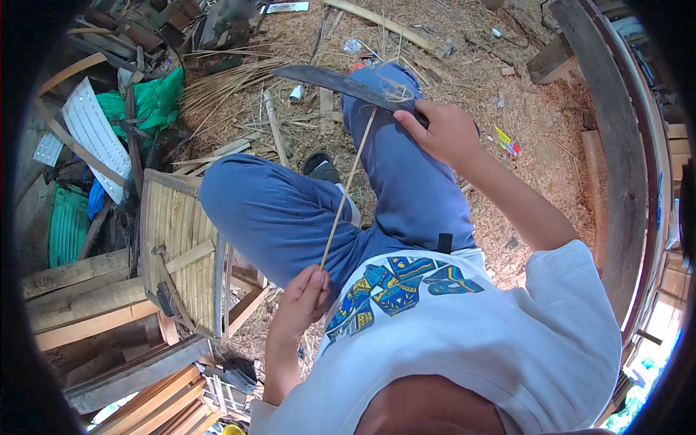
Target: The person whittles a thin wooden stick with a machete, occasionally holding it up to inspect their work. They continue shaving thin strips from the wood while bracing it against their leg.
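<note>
A thin pale strip (349, 185) runs slantwise across my lap. My left hand (306, 293) pinches its lower end near my waist. The strip's upper end meets the edge of a dark, long blade (337, 82) lying over my right knee. My right hand (444, 130) is wrapped round the near end of the blade; its handle is hidden by the fingers. Thin curled shavings (395, 88) rest on the knee beside the blade.
A slatted wooden panel (192, 217) with a hammer (170, 286) on it stands at the left. Long thin sticks (225, 90) lie beyond my left knee, near green sheeting (163, 101). A wooden beam (623, 145) curves along the right. Shavings cover the ground.
</note>
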{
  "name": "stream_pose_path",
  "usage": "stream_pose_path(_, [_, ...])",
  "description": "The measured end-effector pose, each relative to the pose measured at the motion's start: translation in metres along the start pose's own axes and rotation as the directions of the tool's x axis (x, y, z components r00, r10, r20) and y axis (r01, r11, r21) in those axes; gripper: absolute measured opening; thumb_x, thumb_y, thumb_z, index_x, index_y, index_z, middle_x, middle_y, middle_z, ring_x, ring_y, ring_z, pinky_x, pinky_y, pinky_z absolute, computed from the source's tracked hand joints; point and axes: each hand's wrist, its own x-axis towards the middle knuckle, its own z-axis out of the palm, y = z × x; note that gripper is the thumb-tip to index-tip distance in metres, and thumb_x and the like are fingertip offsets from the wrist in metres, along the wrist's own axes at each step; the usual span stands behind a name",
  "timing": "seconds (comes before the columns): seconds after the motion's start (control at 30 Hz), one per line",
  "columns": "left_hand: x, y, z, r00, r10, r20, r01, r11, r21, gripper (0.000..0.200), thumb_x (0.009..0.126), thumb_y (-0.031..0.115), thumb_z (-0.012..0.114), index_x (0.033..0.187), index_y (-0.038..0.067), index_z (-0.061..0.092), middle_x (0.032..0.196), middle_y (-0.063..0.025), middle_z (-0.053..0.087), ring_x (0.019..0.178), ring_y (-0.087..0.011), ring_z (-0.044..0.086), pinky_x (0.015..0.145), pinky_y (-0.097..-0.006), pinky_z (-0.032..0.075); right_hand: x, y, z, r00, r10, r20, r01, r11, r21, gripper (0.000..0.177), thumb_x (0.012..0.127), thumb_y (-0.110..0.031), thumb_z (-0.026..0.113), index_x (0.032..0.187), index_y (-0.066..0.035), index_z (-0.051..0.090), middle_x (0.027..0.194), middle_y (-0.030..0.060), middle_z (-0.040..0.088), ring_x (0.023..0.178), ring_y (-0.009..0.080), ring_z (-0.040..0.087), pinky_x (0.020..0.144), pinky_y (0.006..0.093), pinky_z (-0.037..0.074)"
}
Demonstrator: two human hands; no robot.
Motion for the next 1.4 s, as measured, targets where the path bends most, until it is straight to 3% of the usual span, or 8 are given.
stream_pose_path(0.17, [0.035,0.012,0.017,1.0,0.007,-0.015,-0.008,0.999,-0.046,0.031,0.111,0.035,0.048,0.089,0.013,0.051,0.063,0.0082,0.038,0.047,-0.0012,0.029,0.041,-0.0204,0.022,-0.009,-0.004,-0.007,0.998,-0.053,0.021,0.053,0.999,0.008,0.053,0.097,-0.057,0.061,0.083,-0.006,0.064,0.068,0.018,0.063,0.067,0.0396,0.066,0.06,0.0489,0.051])
stream_pose_path(0.27, [0.064,0.039,0.042,0.992,0.129,0.014,-0.13,0.986,0.107,0.032,0.111,0.035,0.048,0.09,0.012,0.054,0.064,0.0085,0.039,0.047,-0.0011,0.03,0.042,-0.0203,0.022,-0.015,-0.007,-0.002,0.996,-0.092,-0.018,0.092,0.996,-0.003,0.054,0.095,-0.058,0.062,0.081,-0.006,0.061,0.067,0.0177,0.061,0.066,0.0394,0.065,0.059,0.0482,0.05])
stream_pose_path(0.47, [0.139,0.091,0.077,0.964,0.263,0.038,-0.266,0.955,0.133,0.031,0.111,0.033,0.046,0.096,0.01,0.059,0.063,0.0086,0.041,0.046,-0.0013,0.03,0.041,-0.0216,0.023,-0.016,-0.02,-0.011,0.99,-0.132,0.051,0.132,0.991,-0.01,0.057,0.092,-0.062,0.063,0.077,-0.007,0.057,0.068,0.0161,0.063,0.065,0.0387,0.066,0.057,0.0477,0.05])
stream_pose_path(0.7, [0.159,0.097,0.091,0.969,0.24,0.052,-0.243,0.967,0.071,0.027,0.11,0.033,0.047,0.095,0.012,0.056,0.065,0.0089,0.04,0.044,-0.0018,0.028,0.039,-0.0224,0.02,-0.014,-0.013,-0.018,0.986,-0.139,0.091,0.143,0.989,-0.041,0.057,0.092,-0.062,0.064,0.076,-0.007,0.056,0.064,0.0151,0.063,0.061,0.0376,0.066,0.054,0.0473,0.05])
stream_pose_path(1.0, [0.152,0.085,0.085,0.971,0.212,0.109,-0.218,0.975,0.047,0.029,0.111,0.034,0.045,0.09,0.014,0.051,0.063,0.0089,0.035,0.044,-0.0022,0.027,0.038,-0.0232,0.018,-0.01,-0.005,-0.02,0.985,-0.152,0.081,0.157,0.986,-0.059,0.065,0.093,-0.068,0.057,0.076,-0.006,0.064,0.065,0.0175,0.067,0.059,0.0374,0.068,0.052,0.048,0.053])
stream_pose_path(1.4, [0.062,0.022,0.036,0.99,0.141,-0.026,-0.134,0.973,0.19,0.032,0.11,0.035,0.048,0.087,0.013,0.051,0.061,0.0074,0.037,0.046,-0.0027,0.03,0.041,-0.0226,0.021,-0.01,0.001,-0.02,0.992,-0.074,0.099,0.078,0.996,-0.035,0.06,0.095,-0.064,0.058,0.077,-0.007,0.06,0.064,0.0176,0.062,0.064,0.0398,0.066,0.057,0.0491,0.05])
